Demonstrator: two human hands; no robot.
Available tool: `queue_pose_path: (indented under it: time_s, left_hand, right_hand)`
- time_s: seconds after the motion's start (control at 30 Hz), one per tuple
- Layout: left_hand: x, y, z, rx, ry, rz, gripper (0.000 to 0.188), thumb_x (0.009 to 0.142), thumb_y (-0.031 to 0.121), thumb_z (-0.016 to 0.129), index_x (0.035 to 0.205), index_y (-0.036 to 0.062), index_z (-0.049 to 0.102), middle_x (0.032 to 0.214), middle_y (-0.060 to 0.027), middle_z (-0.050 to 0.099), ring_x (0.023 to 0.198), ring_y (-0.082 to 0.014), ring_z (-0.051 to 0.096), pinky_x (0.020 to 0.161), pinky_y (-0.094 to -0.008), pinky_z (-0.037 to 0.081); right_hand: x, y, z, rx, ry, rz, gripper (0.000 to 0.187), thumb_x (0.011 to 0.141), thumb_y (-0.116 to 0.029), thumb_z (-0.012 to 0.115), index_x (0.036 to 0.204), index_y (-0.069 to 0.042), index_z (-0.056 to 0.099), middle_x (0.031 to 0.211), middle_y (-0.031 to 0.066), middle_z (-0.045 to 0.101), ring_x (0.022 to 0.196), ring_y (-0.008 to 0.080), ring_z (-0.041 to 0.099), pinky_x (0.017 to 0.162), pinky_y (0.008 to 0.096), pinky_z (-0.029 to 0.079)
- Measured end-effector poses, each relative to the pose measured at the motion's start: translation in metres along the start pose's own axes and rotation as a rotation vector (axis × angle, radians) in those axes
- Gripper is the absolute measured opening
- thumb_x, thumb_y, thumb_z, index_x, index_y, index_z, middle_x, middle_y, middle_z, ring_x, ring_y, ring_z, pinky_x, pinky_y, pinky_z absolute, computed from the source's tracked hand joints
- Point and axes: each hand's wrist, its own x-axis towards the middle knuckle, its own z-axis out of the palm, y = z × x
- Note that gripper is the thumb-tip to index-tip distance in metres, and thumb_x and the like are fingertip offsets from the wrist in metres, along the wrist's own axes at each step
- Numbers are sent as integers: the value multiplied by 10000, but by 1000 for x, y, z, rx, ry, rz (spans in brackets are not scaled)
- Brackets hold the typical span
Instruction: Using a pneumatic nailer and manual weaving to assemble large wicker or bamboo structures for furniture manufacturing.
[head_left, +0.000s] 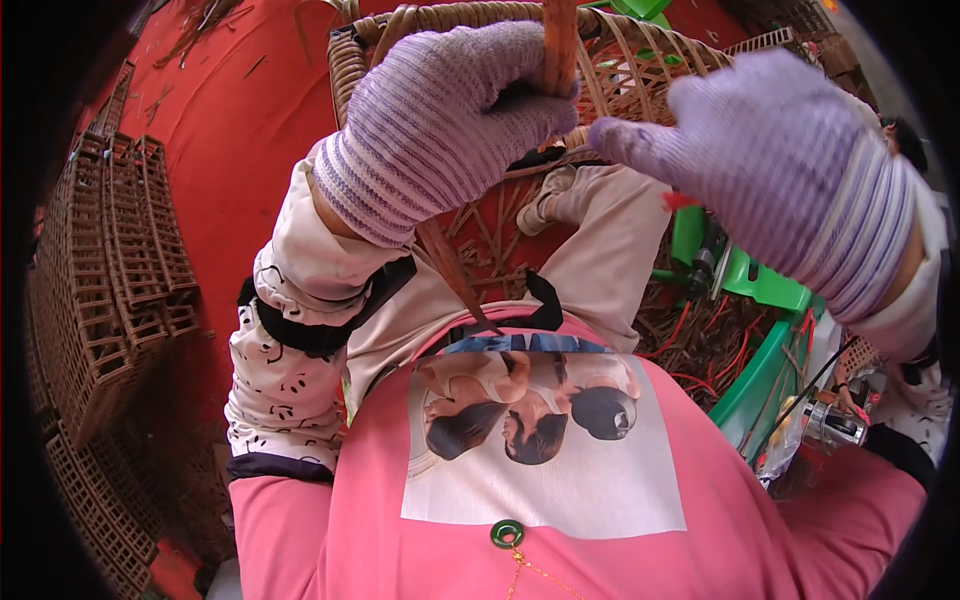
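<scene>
Clock positions are read from the middle of the head view. Just before twelve o'clock, the left hand (440,130), in a purple-and-white striped knit glove, is closed around a flat brown strip (560,45), pinching it between thumb and fingers, so that the strip stands up out of the grip toward twelve. A second brown length (455,270) slants from below that wrist down to the waist; whether it belongs to the same strip cannot be told. At two o'clock the right hand (770,160), gloved alike, has its back to the view and its thumb pointing toward nine, the tip close to the left hand's fingers; whether it grips anything cannot be told. Behind both hands, from eleven to one, a woven basket (345,90) with a wrapped rim shows its open ribs. Under it, at one o'clock, a shoe (540,210) rests on the red floor (230,200). Stacked lattice racks (110,270) fill nine o'clock. At three sits a green plastic part (765,285) and, between three and four, a green edge (750,400) and a metal cylinder (835,425), with thin red strands (690,380) nearby. A pink top (370,500) carrying a printed picture (540,500) spreads across six o'clock, below which hangs a green ring pendant (507,546).
</scene>
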Motion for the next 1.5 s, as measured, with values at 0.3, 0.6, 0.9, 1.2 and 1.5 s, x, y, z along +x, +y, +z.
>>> queue_pose_path:
  time_s: [0.3,0.6,0.9,1.2,1.5]
  left_hand:
    - [3,2,-4,59,-25,109,133,782,16,656,905,-5,610,771,-49,617,727,-116,611,674,-244,504]
    - [3,-1,-3,223,-78,186,153,788,30,655,927,-24,621,807,-50,628,748,-118,632,680,-254,530]
    - [5,2,0,381,-101,207,134,757,36,686,871,-18,641,794,-60,634,738,-129,639,677,-259,528]
    - [7,-12,-1,318,-115,281,194,743,142,707,907,47,667,781,-101,669,729,-210,667,660,-287,523]
    - [11,1,4,359,-138,243,137,755,66,696,875,27,641,757,-59,653,643,-142,606,629,-262,489]
  right_hand:
    - [-8,-48,22,35,139,171,457,802,-182,547,1258,-166,521,697,23,457,625,173,493,553,322,393]
    - [-13,-78,37,36,160,356,523,777,-140,539,1296,-164,480,777,55,495,656,184,513,574,324,417]
    - [-11,-78,43,126,266,402,351,806,-200,557,1150,-142,592,711,46,465,646,186,509,557,326,401]
    - [-3,-57,12,-56,295,333,195,846,-279,554,844,-127,676,667,56,556,636,217,562,541,332,446]
    - [-143,-7,96,1063,475,828,388,892,-9,461,1271,-82,500,1003,13,611,724,33,494,582,169,392]
